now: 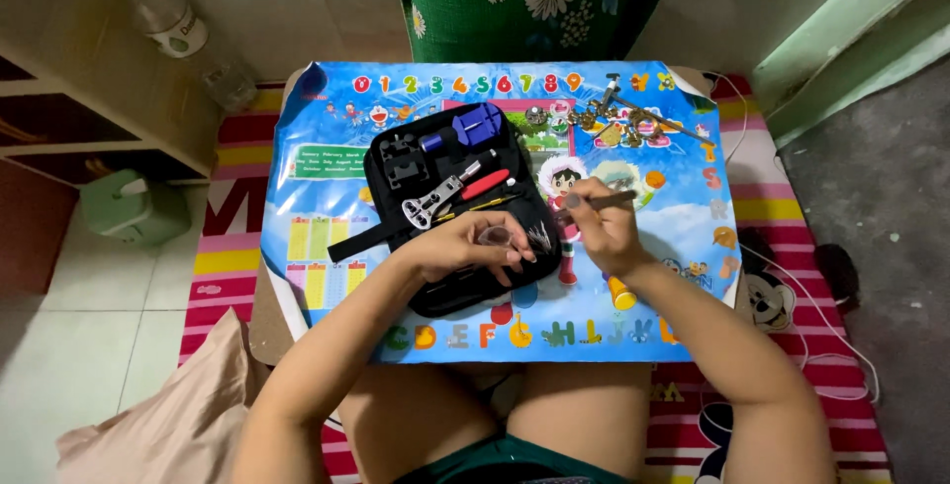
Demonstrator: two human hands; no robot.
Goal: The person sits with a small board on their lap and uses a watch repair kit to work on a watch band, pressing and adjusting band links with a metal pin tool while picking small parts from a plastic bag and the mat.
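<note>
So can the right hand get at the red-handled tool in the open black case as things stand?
Probably not straight away. The right hand already grips a thin tool, so it would need freeing first. Otherwise the red-handled tool lies uncovered in the black case, close by.

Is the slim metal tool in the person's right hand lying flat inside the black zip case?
No: the right hand holds the slim metal tool above the mat.

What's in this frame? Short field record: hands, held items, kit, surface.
left hand: cups a small clear round part over the kit
right hand: holds a thin tool, tip pointing left
kit: open black tool case with a blue tool and a red-handled tool
surface: colourful printed mat
</note>
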